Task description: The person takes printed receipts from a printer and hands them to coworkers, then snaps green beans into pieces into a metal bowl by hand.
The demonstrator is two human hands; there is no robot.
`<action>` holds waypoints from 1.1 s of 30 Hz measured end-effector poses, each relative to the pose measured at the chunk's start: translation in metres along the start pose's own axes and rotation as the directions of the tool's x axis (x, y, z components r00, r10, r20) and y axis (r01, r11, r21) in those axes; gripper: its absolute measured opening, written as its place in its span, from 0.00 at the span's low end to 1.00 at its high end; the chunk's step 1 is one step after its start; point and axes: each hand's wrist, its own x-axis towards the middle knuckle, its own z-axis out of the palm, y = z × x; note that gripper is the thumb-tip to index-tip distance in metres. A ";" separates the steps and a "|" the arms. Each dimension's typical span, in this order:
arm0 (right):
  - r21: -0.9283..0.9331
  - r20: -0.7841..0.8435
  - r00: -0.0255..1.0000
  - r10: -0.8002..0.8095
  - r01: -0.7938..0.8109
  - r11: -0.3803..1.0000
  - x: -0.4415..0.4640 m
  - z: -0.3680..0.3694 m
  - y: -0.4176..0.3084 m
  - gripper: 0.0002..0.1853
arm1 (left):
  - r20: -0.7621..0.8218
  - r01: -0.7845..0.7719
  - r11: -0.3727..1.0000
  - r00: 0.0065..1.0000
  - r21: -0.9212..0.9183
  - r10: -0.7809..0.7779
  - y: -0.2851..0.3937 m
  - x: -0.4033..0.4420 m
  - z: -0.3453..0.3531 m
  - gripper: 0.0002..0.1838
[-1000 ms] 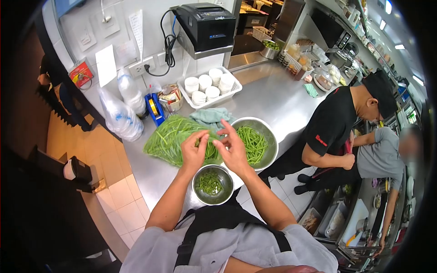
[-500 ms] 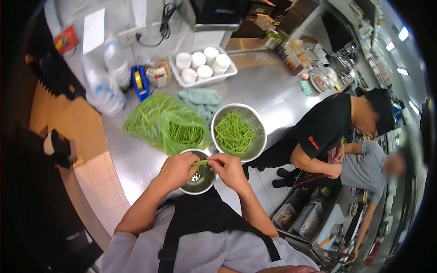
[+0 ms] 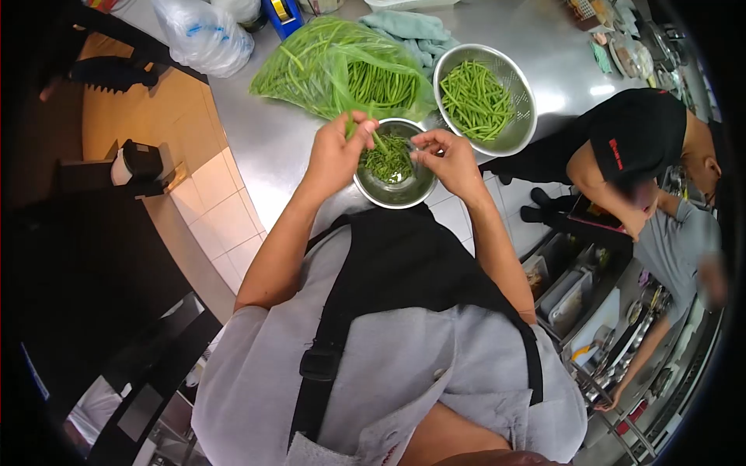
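Observation:
My left hand (image 3: 339, 155) is closed on green beans (image 3: 376, 138), over the left rim of a small metal bowl (image 3: 398, 199). Green trimmings (image 3: 388, 161) lie inside that bowl. At its right rim, my right hand (image 3: 451, 161) has thumb and fingertips drawn together; whatever is between them is too small to make out. Beyond the bowl, a green plastic bag (image 3: 307, 66) lies open, full of long beans. A perforated metal colander (image 3: 526, 97) to the right holds many cut green beans (image 3: 475, 101).
A teal cloth (image 3: 412, 33) lies behind the bag on the steel counter (image 3: 247, 124). Plastic-wrapped items (image 3: 203, 39) and a blue tape dispenser (image 3: 281, 17) stand at the far left. A co-worker in black (image 3: 629, 147) works close on the right, another person in grey (image 3: 674, 241) beyond.
My hands have moved apart; before, they met over the bowl with a green bean between them. The view has tilted down, so the counter sits higher in the picture.

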 end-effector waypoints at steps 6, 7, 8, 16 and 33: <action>0.310 0.147 0.986 0.080 -0.123 0.943 -0.002 0.014 -0.012 0.13 | 0.032 0.146 0.952 0.989 -0.268 -0.143 -0.006 0.001 -0.002 0.12; 0.309 0.143 0.987 0.068 -0.110 0.945 -0.002 0.014 -0.010 0.12 | 0.047 0.155 0.951 0.988 -0.267 -0.148 -0.006 0.001 -0.001 0.12; 0.305 0.140 0.989 0.054 -0.095 0.947 -0.002 0.015 -0.007 0.12 | 0.060 0.163 0.949 0.987 -0.269 -0.152 -0.007 -0.001 0.001 0.12; 0.273 -0.060 0.969 0.238 -0.214 0.938 0.005 0.028 0.005 0.09 | 0.039 -0.022 0.974 0.999 -0.225 0.032 -0.004 -0.025 0.022 0.08; -0.636 -0.087 0.918 -0.387 0.247 0.731 0.092 0.021 0.006 0.08 | -0.049 -0.044 0.968 0.998 -0.247 0.033 -0.006 0.016 -0.023 0.18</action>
